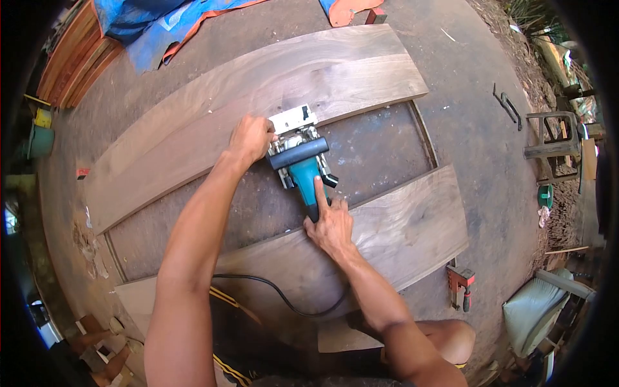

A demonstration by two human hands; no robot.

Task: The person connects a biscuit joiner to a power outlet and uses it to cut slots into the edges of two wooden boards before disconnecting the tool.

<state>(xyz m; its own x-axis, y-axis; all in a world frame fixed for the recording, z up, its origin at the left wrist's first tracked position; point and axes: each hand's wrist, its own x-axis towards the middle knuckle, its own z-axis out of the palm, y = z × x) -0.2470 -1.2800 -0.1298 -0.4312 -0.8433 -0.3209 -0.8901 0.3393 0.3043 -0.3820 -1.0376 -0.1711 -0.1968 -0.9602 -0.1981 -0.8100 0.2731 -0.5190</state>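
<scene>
A teal and black biscuit joiner (304,171) sits with its silver fence plate (291,120) over the near edge of the far wooden board (258,84). My left hand (251,137) has its fingers closed at the left side of the joiner's metal front, beside the fence. My right hand (332,226) is wrapped round the rear of the joiner's body, index finger stretched along the top. Below it lies the near wooden board (406,226). A black cord (284,300) curves across this board; its joint with the tool is hidden.
Thin strips, one at the right (423,135), run between the two boards. A red-handled clamp (461,284) stands at the near board's right end. A blue and orange tarp (161,29), stacked boards (74,55), a stool (554,145) and a metal clamp (507,106) lie around the concrete floor.
</scene>
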